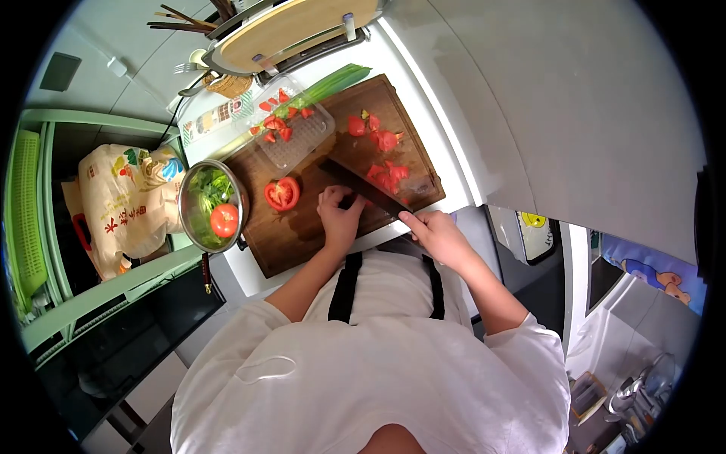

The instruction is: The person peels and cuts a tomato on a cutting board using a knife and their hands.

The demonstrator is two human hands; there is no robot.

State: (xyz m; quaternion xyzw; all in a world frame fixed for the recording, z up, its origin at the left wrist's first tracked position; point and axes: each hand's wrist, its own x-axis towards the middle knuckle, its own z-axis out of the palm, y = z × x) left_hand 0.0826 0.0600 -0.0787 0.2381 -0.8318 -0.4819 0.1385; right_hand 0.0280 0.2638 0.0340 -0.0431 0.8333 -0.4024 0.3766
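Note:
My right hand [437,236] is closed round the handle of a dark, broad knife [367,187], whose blade lies across the wooden cutting board [302,246]. My left hand [339,213] has its fingers curled beside the blade on the board; what they hold is too small to make out. A bit of red shows between that hand and the knife. Left of my left hand rests a cut tomato half [282,194], its cut face up. Beyond the blade are chopped tomato pieces [389,177] and more red pieces [376,133].
A clear plastic tray [291,151] with red pieces overlaps the board's far left, beside a green onion [336,85]. A metal bowl [243,198] at the left holds a tomato [224,220] and greens. A phone [536,237] lies at the right.

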